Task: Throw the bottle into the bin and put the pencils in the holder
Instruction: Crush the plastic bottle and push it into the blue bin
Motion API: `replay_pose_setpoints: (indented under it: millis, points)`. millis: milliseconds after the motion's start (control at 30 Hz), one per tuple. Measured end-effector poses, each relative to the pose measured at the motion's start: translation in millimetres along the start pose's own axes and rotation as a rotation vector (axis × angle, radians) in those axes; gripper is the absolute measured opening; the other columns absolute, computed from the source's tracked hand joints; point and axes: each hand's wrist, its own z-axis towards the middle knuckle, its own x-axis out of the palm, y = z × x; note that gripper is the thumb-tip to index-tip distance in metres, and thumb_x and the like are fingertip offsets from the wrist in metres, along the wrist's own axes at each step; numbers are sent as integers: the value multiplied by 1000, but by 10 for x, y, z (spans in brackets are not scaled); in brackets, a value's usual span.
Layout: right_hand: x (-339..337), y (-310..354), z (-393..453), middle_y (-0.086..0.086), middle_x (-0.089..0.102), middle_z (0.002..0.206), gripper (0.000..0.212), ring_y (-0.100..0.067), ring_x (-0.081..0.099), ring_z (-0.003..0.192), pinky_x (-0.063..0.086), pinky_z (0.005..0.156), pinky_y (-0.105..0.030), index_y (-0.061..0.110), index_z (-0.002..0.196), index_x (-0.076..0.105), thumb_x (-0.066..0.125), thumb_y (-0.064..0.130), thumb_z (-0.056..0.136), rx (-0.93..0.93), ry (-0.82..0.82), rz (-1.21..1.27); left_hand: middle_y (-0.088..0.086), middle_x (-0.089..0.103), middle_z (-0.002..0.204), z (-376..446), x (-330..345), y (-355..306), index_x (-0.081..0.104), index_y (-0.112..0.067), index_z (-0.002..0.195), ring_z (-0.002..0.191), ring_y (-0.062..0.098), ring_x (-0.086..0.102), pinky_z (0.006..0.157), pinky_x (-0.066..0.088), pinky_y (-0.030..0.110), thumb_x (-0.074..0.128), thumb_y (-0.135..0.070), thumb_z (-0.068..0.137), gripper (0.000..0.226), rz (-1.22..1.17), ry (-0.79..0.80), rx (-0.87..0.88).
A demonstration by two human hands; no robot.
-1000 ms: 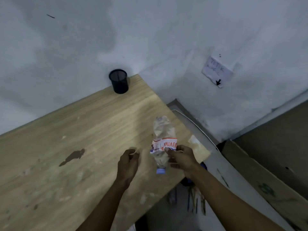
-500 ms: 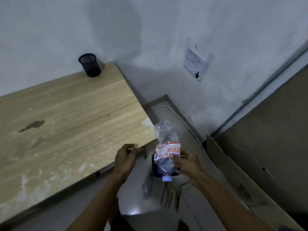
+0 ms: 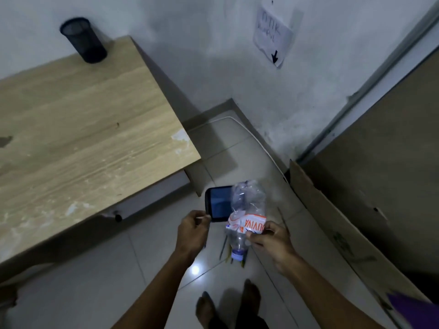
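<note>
My right hand (image 3: 270, 243) grips a crumpled clear plastic bottle (image 3: 247, 210) by its orange-and-white label, cap end pointing down. The bottle hangs over the right side of a small dark blue bin (image 3: 217, 204) standing on the tiled floor by the table's corner. My left hand (image 3: 192, 231) is loosely curled just left of the bin's near rim, holding nothing that I can see. Several pencils (image 3: 224, 251) lie on the floor under the bottle, partly hidden by it. A black mesh holder (image 3: 83, 40) stands at the far corner of the wooden table (image 3: 83, 129).
A white wall with a taped paper note (image 3: 272, 36) lies ahead. Brown cardboard sheets (image 3: 368, 186) lean at the right. A white cable (image 3: 259, 143) runs along the floor. My bare feet (image 3: 228, 302) stand on the tiles below.
The view swung down and right, off the table to the floor. My right hand carried the bottle from above the tabletop to over the bin; my left hand moved along beside it.
</note>
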Motion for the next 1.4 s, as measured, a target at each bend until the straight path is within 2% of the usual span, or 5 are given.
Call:
replay_pose_setpoints:
  millis: [367,533,933,1133,1400]
  points:
    - [122,-970,1538,-11,73,96,42,-22,67,83,55,68,-29,6,107,67,77,-9,69,-192,4,15,12,66,114,1416,722,1219,60,-9,119,97,22,63,77,50,26,59,-15,91,29,159,-6,79]
    - [256,-1291,2333,-13,72,99,46,-21,68,84,53,61,-15,2,111,65,79,-6,68,-407,27,-30,12,65,118,2193,1022,1718,58,-9,121,108,27,62,85,53,33,64,-13,87,35,333,-24,254]
    - [405,-1811,3350,2,76,86,46,-10,73,82,56,70,-20,4,104,64,81,-9,64,-879,140,-121,10,44,130,3395,1439,2470,36,-18,135,117,27,44,94,47,42,74,-32,68,79,772,-251,797]
    - [400,-2008,3555,-7,75,92,38,-18,73,88,57,74,-26,7,93,63,84,-4,64,-1031,158,-242,11,55,105,3546,1579,2523,45,-18,113,93,27,54,77,51,43,72,-37,74,51,547,-466,1005]
    - [409,-2095,3627,2,63,87,31,-13,62,77,49,65,-14,14,85,62,84,7,64,-1312,-141,-823,8,47,127,3546,1396,2655,46,-15,122,116,20,48,93,51,39,76,-17,74,58,334,-225,1093]
